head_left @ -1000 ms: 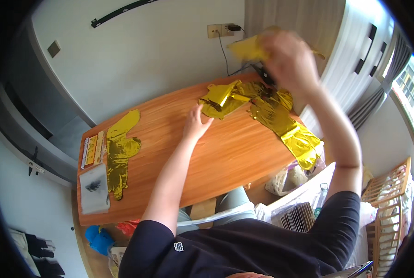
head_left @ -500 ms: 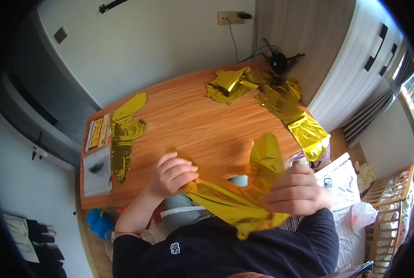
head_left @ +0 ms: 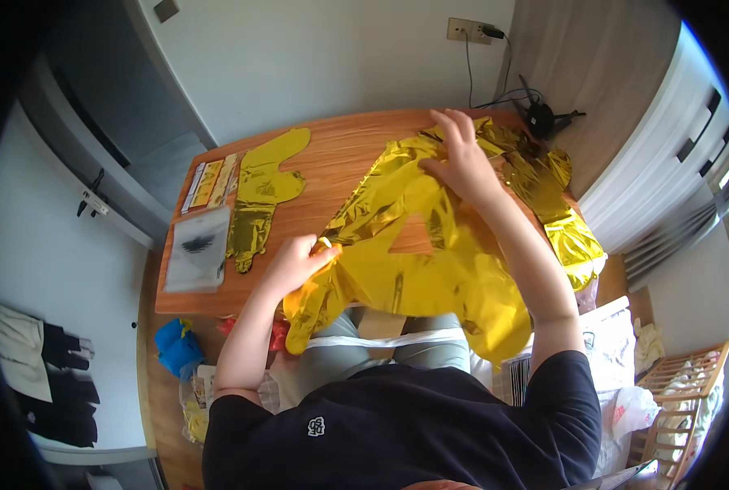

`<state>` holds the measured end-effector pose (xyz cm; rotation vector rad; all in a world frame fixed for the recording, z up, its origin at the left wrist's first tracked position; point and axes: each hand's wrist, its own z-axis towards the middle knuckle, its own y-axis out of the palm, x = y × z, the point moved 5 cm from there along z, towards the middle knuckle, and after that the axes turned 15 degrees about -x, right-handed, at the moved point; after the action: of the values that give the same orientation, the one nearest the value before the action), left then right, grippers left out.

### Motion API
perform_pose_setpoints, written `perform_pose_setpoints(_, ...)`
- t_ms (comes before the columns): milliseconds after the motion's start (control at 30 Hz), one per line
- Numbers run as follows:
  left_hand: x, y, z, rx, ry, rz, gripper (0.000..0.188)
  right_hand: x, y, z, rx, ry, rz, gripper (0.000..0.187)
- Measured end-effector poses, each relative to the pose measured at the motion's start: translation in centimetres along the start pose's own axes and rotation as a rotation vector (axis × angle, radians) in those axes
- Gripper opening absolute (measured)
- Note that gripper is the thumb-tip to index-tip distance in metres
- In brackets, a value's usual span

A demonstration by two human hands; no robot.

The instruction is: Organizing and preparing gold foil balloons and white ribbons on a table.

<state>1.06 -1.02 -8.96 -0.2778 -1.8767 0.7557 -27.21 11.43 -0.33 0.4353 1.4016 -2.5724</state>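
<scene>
The left hand pinches the near left part of a large gold foil piece between thumb and curled fingers, while the right hand is over its far part with the fingers spread and the thumb held away, gripping nothing that shows; whether its fingertips touch the foil I cannot tell. The piece lies partly on the table and partly past the near edge, drooping above the lap, with wood showing through a gap in its middle. Handling it well calls for a light pinch at the rim, a flat palm rather than fingertips on the wrinkles, and slow, even pulls, since film this thin would likely crease or tear if tugged. The drooping near part is the awkward bit and could snag on the legs; lifting it onto the wood would help. On the far right, more crumpled gold foil lies close to the held piece and could tangle with it, and beyond sits a black router with cables to the wall socket. On the left, a flat gold foil shape lies beside a printed card strip and a clear plastic bag, narrowing the room there.
</scene>
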Motion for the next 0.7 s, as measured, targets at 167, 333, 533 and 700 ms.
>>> perform_pose_setpoints(167,-6.7,-1.1,1.0,0.066,-0.125,0.096,0.041,-0.9,7.2,-3.6,-0.47,-0.029,-0.305,0.048)
perform_pose_setpoints(333,-8.5,-1.6,0.5,0.11,-0.273,0.391,0.043,-2.4,10.3,-10.1,-0.931,0.124,-0.1,0.053)
perform_pose_setpoints(533,-9.7,-3.9,-1.5,0.492,-0.179,0.435,0.033,2.1,12.5,-10.0,-0.755,-0.021,-0.193,0.063)
perform_pose_setpoints(700,-12.5,-5.5,-5.5,0.744,-0.196,0.458,0.029,4.3,13.8,-7.6,-0.729,-0.036,-0.119,0.067)
